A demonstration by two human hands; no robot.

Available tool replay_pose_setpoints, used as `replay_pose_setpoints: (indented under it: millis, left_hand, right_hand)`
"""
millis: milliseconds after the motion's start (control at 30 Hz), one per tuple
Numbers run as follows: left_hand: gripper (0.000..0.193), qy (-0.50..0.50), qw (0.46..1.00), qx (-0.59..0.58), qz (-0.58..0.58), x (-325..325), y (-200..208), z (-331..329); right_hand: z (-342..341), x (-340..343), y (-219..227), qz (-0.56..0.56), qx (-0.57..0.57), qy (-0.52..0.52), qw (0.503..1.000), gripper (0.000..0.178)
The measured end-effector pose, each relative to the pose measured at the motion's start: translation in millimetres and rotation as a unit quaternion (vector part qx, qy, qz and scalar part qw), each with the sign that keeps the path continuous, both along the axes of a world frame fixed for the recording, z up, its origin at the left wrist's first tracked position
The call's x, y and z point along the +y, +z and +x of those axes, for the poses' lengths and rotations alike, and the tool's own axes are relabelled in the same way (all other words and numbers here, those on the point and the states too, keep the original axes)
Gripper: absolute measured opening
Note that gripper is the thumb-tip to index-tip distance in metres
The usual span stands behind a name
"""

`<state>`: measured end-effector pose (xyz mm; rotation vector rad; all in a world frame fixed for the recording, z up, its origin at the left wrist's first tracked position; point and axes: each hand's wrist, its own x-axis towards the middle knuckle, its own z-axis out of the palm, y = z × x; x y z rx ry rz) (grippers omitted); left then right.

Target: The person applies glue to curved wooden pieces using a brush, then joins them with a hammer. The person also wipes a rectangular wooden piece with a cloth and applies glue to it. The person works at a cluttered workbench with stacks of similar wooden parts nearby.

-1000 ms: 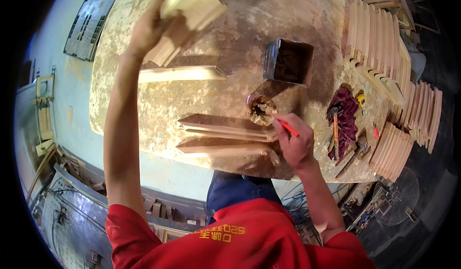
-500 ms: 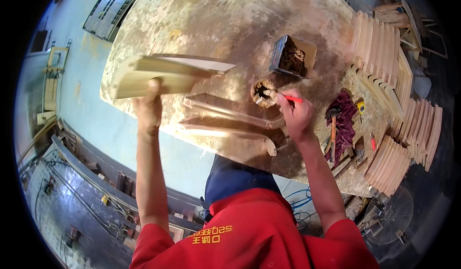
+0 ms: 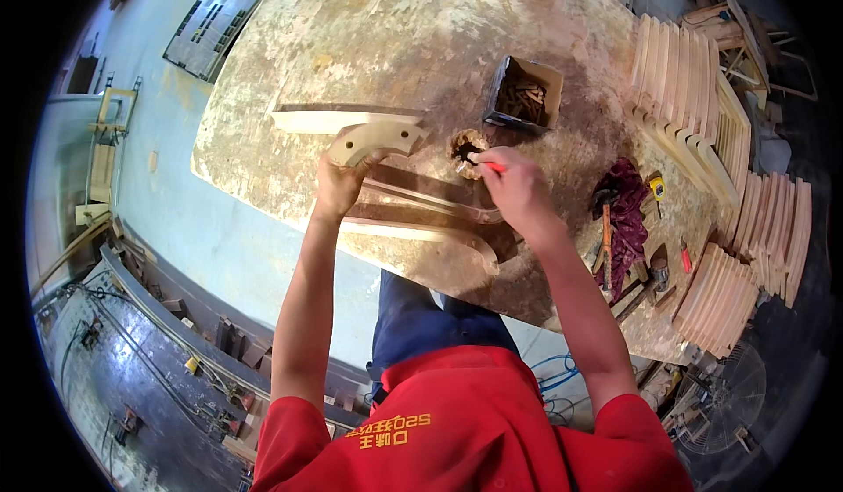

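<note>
My left hand [image 3: 341,184] grips a pale, curved wooden piece [image 3: 376,141] from below; two dark round holes show in its face. Closed around a thin red-handled tool [image 3: 494,167], my right hand [image 3: 520,191] is just right of a small round pot [image 3: 464,147] crusted with dried, glue-like matter. The tool's tip reaches the pot's mouth; its exact kind is hidden by my fingers. Behind the held piece lies a straight-edged wooden part [image 3: 307,121]. Two long parts, a slim curved rail [image 3: 430,200] and a wider one with a curved end [image 3: 421,232], lie nearer me.
A dark open box [image 3: 500,110] of small wooden dowels stands behind the pot. To the right lie a hammer [image 3: 607,237] on a maroon cloth [image 3: 628,206], a yellow tape measure [image 3: 657,187] and a red-handled tool [image 3: 686,255]. Stacked curved wood [image 3: 676,79] lines the worktable's right edge.
My left hand has moved right, bringing the wooden piece nearer the pot and turning its holed face into view. My right hand has shifted slightly left, still holding the red-handled tool.
</note>
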<state>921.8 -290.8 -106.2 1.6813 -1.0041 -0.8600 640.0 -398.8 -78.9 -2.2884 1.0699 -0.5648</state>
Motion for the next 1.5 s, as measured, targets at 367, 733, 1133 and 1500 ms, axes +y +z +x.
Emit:
replay_pose_setpoints:
  millis: [367,733,1133,1500]
  left_hand:
    - [0.045,-0.041,0.998,-0.007,-0.045,6.6,-41.2,7.3]
    - [0.058,-0.154,0.984,-0.085,-0.001,-1.3,-18.0,19.2]
    - [0.052,-0.102,0.991,-0.083,-0.018,6.9,-7.3,4.8]
    - [0.050,-0.091,0.993,-0.065,-0.025,9.2,-12.7,7.9]
  right_hand:
    - [-73.8,19.2,46.3,0.247,-0.250,-0.268,0.897,0.016]
    - [-103.8,30.9,37.3,0.307,-0.302,-0.360,0.828,0.019]
    - [26.4,57.4,99.9,0.379,-0.447,-0.222,0.780,0.012]
    - [48.8,49.9,91.1,0.309,-0.414,-0.255,0.818,0.016]
